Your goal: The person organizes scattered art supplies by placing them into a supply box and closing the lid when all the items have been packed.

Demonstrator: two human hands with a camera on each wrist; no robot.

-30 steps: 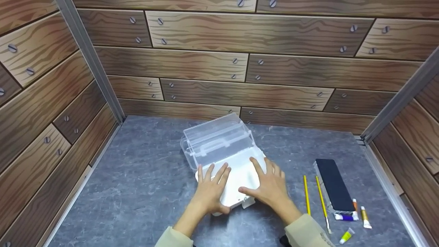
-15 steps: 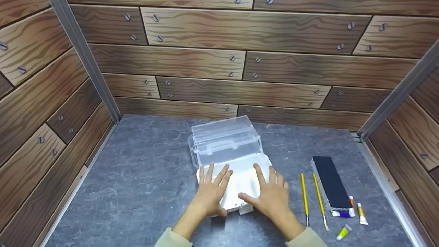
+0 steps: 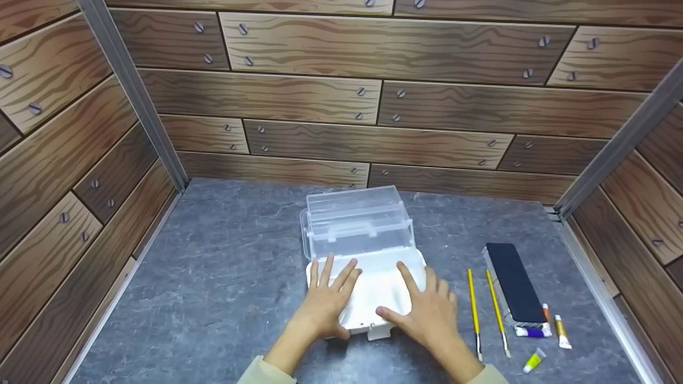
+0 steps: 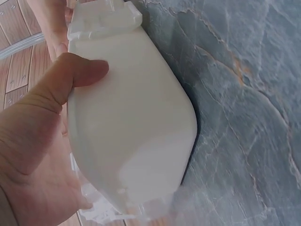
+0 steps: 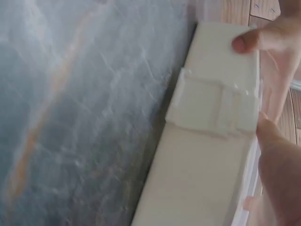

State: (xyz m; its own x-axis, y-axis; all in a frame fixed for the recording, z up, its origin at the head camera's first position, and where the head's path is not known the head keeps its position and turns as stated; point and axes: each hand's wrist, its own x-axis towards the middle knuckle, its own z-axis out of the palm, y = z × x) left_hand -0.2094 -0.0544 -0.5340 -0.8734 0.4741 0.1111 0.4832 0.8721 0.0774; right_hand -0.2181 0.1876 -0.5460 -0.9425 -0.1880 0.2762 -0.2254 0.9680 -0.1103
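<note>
A white plastic storage box [image 3: 376, 290] rests on the table, its clear hinged lid [image 3: 360, 224] tipped back toward the far wall. My left hand [image 3: 323, 304] lies over the box's left side, fingers straight and spread. In the left wrist view its thumb [image 4: 89, 71] presses the outer front wall. On the right side rests my right hand [image 3: 427, 309], also with straight, spread fingers; its thumb touches the front rim in the right wrist view. A white latch [image 5: 207, 103] hangs down the middle of the front. Parts of both palms and the box sides are hidden.
Right of the box lie two yellow paintbrushes [image 3: 473, 309]. Beyond them is a black-topped oblong case [image 3: 515, 282] with clear sides. Several paint tubes [image 3: 534, 360] lie around its near end. Wood-patterned walls [image 3: 373, 101] enclose the grey table [image 3: 229, 256] at the back and sides.
The box has turned clockwise, so its lid has swung right and now lies nearly square to the back wall. My right hand has come slightly nearer and right; the left has hardly moved.
</note>
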